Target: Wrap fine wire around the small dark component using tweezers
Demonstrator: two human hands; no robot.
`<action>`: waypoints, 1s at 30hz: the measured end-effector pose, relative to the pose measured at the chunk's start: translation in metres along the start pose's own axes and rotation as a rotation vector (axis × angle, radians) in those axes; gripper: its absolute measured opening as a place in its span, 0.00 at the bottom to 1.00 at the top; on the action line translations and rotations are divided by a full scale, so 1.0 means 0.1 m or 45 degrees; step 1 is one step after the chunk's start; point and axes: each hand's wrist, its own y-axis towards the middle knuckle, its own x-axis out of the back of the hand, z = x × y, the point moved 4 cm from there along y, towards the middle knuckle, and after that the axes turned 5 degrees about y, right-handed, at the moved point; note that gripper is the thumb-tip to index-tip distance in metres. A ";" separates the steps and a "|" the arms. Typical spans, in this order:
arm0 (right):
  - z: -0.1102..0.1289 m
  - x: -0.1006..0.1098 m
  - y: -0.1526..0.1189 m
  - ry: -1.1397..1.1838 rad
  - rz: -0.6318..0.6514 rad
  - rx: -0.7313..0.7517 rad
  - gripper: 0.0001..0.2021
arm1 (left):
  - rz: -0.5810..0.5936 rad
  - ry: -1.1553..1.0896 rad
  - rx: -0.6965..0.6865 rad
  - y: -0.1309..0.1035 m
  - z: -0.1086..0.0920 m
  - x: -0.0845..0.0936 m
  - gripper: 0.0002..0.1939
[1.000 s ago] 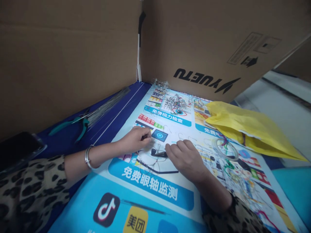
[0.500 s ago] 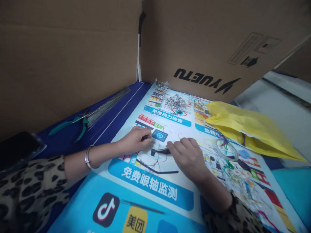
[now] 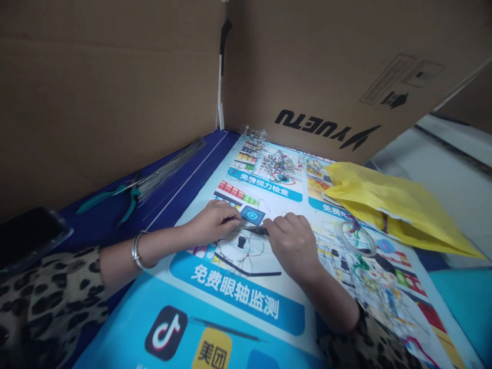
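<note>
My left hand (image 3: 215, 221), a silver bangle at its wrist, is closed in a pinch on what looks like a thin wire; the held part is hidden by the fingers. My right hand (image 3: 294, 243) is wrapped around dark narrow-nosed pliers (image 3: 258, 230), their handles covered by my fist. The slim tip of the pliers points left and reaches my left fingertips. Below both hands, fine wire loops (image 3: 246, 259) lie over the printed poster sheet (image 3: 246, 328).
Teal-handled pliers (image 3: 132, 205) and a bundle of straight wires (image 3: 172, 171) lie at left, near a phone (image 3: 33, 238). Tangled wire pieces (image 3: 282, 164) sit at the back. A clear ring (image 3: 357, 238) and a yellow bag (image 3: 395, 205) are at right. Cardboard walls (image 3: 115, 102) stand behind.
The pliers' tip has moved up and left, from over the poster's black mark to my left fingertips. My right hand has shifted slightly up; my left hand has barely moved.
</note>
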 end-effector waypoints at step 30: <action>0.00 0.09 -0.04 -0.022 0.062 0.167 0.08 | -0.023 -0.080 0.039 0.01 0.00 0.03 0.08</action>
